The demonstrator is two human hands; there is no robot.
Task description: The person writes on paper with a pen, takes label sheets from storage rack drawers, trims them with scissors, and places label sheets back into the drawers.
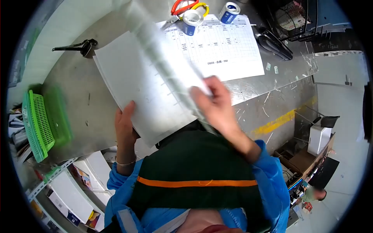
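Note:
My left hand (125, 120) grips the left edge of a stack of white paper (124, 73), thumb on top and fingers beneath. Pinched in my right hand (215, 105) is the edge of a sheet (163, 58), raised over the stack and smeared by motion. Faint greenish bands show on this sheet, but its print is unreadable. Beyond my right hand, a printed table form (233, 54) lies flat on the metal worktable (74, 81). On and by the form's far edge stand two blue-and-white label rolls, one nearer (192, 22) and one farther right (229, 13).
Red- and yellow-handled pliers (182, 7) lie behind the rolls. A black stapler-like tool (274, 43) rests at right, near a black mesh basket (293, 17). A black clamp-like tool (83, 47) and green baskets (40, 120) are at left. Boxes (74, 194) fill a shelf below left.

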